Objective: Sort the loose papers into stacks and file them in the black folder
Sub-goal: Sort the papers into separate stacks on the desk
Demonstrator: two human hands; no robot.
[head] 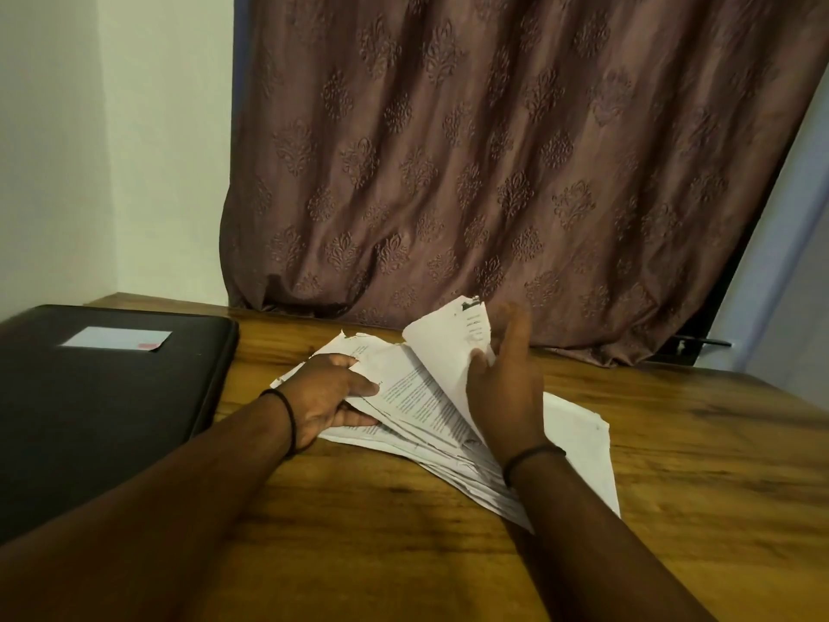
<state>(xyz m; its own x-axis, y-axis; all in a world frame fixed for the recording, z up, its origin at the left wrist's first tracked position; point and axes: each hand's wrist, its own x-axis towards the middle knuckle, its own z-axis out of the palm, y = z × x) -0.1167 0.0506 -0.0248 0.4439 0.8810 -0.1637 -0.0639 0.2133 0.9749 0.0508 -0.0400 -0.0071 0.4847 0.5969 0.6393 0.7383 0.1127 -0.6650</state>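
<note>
- The loose papers [417, 397] lie fanned and uneven on the wooden surface [381, 545], just right of the black folder [112, 419]; edges look torn and dog-eared, and no separate stacks show yet, so sorting seems barely begun.
- The left hand [323, 397] grips the left edge of the fan, thumb on top and fingers [359, 419] curled underneath; the grip takes only one corner, so a tug from the other side could pull sheets out and spread them.
- The right hand [507, 388] pinches the top sheet [448, 334] and holds it bent up off the pile; thumb at the near edge, fingers behind it and blurred.
- That sheet is curled hard; a tighter pinch or a quick pull may crease it or lengthen the ragged tear at its upper corner.
- A second sheet may cling to the lifted one and come along unnoticed, which would put a page in the wrong stack.
- The lowest sheets stick out under the right wrist towards the near right; the forearm could drag them along the surface or crumple them.
- The folder lies shut, its pale label [114, 339] up, touching nothing; it needs a free hand to open, and letting go of the fan to do so could leave the pile to slide.
- The curtain [493, 150] hangs against the far edge of the surface, near the papers; a sheet pushed back could slip beneath its hem and out of sight.
</note>
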